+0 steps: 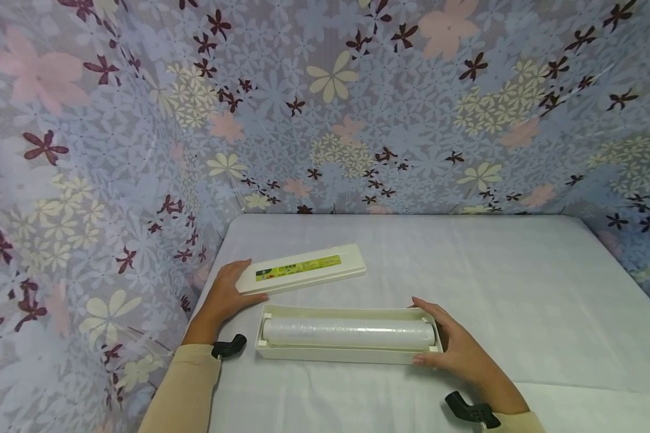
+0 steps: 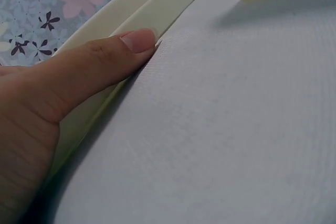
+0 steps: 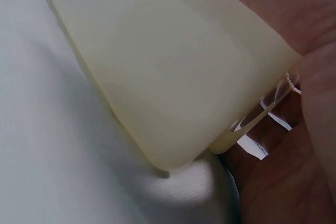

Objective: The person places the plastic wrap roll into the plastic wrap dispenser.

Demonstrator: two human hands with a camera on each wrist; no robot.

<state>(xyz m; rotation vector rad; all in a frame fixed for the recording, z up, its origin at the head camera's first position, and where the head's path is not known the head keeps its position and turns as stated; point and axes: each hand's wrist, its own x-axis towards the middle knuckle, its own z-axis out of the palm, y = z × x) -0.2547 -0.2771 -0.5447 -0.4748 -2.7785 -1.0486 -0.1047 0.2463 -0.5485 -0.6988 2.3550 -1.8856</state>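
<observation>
A cream plastic cling film box (image 1: 336, 356) lies across the near part of the table with its top off. Inside it rests a roll of clear cling film (image 1: 349, 332). My right hand (image 1: 460, 346) grips the box's right end, thumb on the near side and fingers round the far side; the right wrist view shows the box's smooth wall (image 3: 157, 72) against the palm. Behind the box, slightly slanted, is its lid (image 1: 309, 270) with a green and yellow label. My left hand (image 1: 230, 293) holds the lid's left end, its thumb (image 2: 139, 40) along the near edge.
A white cloth (image 1: 466, 270) covers the table, with a fold line at the near right. Flowered fabric (image 1: 325, 120) hangs behind the table and along its left side. Black wrist mounts (image 1: 230, 347) sit at both cuffs.
</observation>
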